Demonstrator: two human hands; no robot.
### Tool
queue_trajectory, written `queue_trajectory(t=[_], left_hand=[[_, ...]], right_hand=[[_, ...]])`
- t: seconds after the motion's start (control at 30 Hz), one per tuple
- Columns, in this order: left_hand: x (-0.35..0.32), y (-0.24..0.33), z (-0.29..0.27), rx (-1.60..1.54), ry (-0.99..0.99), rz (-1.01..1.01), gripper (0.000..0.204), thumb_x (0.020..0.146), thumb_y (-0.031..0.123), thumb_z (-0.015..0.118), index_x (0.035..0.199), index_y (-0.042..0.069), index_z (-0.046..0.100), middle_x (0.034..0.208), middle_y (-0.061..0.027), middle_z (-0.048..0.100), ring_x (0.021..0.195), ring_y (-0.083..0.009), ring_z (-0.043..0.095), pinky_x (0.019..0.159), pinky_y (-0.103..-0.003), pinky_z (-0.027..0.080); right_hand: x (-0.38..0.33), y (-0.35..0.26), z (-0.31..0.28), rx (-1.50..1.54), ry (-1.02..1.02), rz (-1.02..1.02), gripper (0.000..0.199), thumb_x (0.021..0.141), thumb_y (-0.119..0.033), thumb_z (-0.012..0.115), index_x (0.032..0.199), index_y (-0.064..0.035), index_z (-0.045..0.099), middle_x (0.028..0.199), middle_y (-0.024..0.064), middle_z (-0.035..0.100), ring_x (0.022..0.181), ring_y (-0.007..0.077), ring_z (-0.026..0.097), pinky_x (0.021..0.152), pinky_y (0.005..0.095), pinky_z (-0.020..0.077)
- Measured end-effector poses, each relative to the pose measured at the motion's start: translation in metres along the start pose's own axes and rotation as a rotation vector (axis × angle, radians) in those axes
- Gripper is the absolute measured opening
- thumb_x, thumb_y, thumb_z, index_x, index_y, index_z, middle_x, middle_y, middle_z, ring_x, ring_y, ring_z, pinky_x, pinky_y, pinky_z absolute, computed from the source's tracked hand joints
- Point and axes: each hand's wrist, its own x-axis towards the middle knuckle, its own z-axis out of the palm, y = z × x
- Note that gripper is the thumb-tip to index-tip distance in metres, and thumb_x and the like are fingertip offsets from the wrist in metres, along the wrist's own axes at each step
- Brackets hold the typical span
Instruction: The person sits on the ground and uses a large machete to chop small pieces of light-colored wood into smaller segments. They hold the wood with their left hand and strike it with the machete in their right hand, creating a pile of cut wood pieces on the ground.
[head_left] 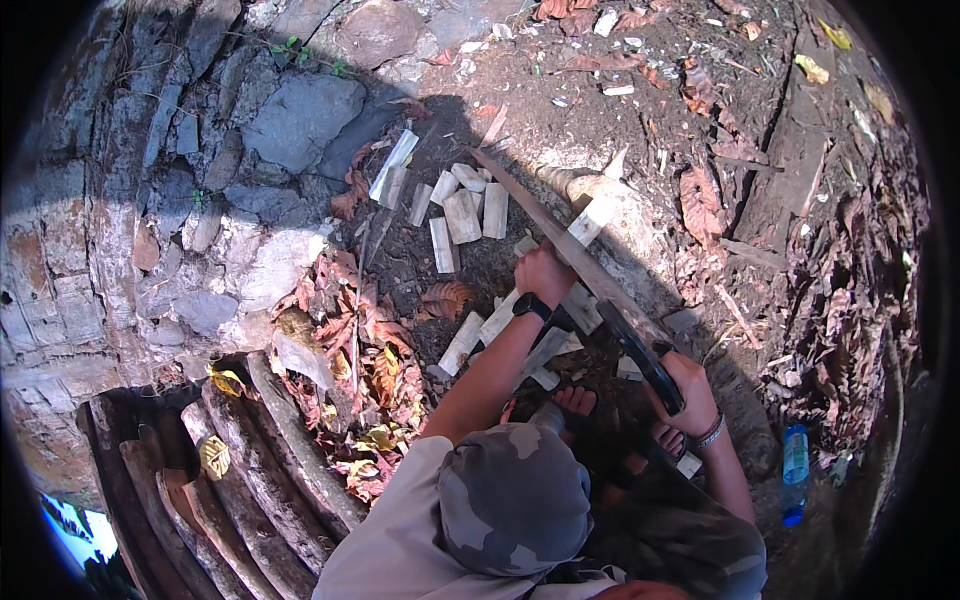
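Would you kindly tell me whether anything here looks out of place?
The plastic bottle looks odd: it lies on its side to the right of the right hand, near dry leaves, as if discarded.

Long metal handsaw point(603, 277) across a flat wooden strip point(592, 221), rectangular wooden blocks point(463, 216) left, cylindrical plastic bottle point(795, 470) right, long wooden logs point(262, 460) lower left!

Earth ground point(555, 110), part sunlit, part shaded. On it: short pale wood blocks point(462, 216), some touching, others apart; dry brown leaves point(702, 205), heaped left of blocks, scattered at right; pale chips point(606, 22) toward top; clear blue-capped plastic bottle point(795, 460), far right.
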Motion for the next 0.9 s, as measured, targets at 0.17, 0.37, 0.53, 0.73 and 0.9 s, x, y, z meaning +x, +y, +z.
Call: queue_trajectory(t=[0.17, 0.37, 0.53, 0.73, 0.9], left_hand=[[-0.003, 0.006, -0.001, -0.011, 0.074, -0.014, 0.040, 0.071, 0.035, 0.080, 0.087, 0.002, 0.065, 0.077, -0.0239, 0.069, 0.076, -0.0411, 0.069, 0.073, -0.050, 0.055], [-0.004, -0.007, 0.005, -0.019, 0.108, 0.076, 0.040, 0.070, 0.036, 0.079, 0.087, 0.002, 0.065, 0.076, -0.0220, 0.068, 0.073, -0.0396, 0.067, 0.074, -0.049, 0.053], [0.004, -0.009, 0.006, 0.040, 0.078, 0.184, 0.025, 0.073, 0.028, 0.076, 0.078, 0.004, 0.070, 0.077, -0.0197, 0.070, 0.076, -0.0385, 0.069, 0.073, -0.049, 0.054], [-0.003, 0.005, 0.001, 0.000, 0.074, -0.016, 0.039, 0.069, 0.033, 0.080, 0.087, 0.002, 0.065, 0.078, -0.0208, 0.069, 0.076, -0.0377, 0.068, 0.077, -0.048, 0.053], [-0.003, 0.001, 0.001, 0.007, 0.097, 0.037, 0.038, 0.069, 0.032, 0.079, 0.091, 0.003, 0.067, 0.077, -0.0211, 0.069, 0.076, -0.0382, 0.068, 0.077, -0.048, 0.053]], right_hand=[[-0.145, 0.016, -0.034, -0.005, 0.065, 0.139, 0.017, 0.067, -0.007, 0.069, 0.071, -0.0046, 0.052, 0.065, 0.0130, 0.049, 0.060, 0.0352, 0.054, 0.054, 0.0422, 0.0407], [-0.104, 0.005, -0.021, 0.000, 0.048, 0.090, 0.018, 0.066, -0.006, 0.070, 0.074, -0.0037, 0.053, 0.067, 0.0146, 0.050, 0.062, 0.0374, 0.054, 0.056, 0.0450, 0.0421], [0.012, 0.007, 0.013, -0.016, -0.004, -0.028, 0.024, 0.068, -0.007, 0.071, 0.084, -0.0022, 0.055, 0.079, 0.0164, 0.055, 0.077, 0.0405, 0.058, 0.064, 0.0439, 0.0465], [-0.115, 0.027, -0.020, -0.016, 0.026, 0.155, 0.024, 0.065, -0.010, 0.075, 0.074, -0.0033, 0.054, 0.069, 0.0147, 0.052, 0.065, 0.0376, 0.056, 0.059, 0.0432, 0.0434], [-0.177, 0.027, -0.035, -0.103, 0.031, 0.104, 0.023, 0.066, -0.009, 0.073, 0.069, -0.0040, 0.051, 0.066, 0.0129, 0.050, 0.060, 0.0358, 0.053, 0.055, 0.0408, 0.0403]])
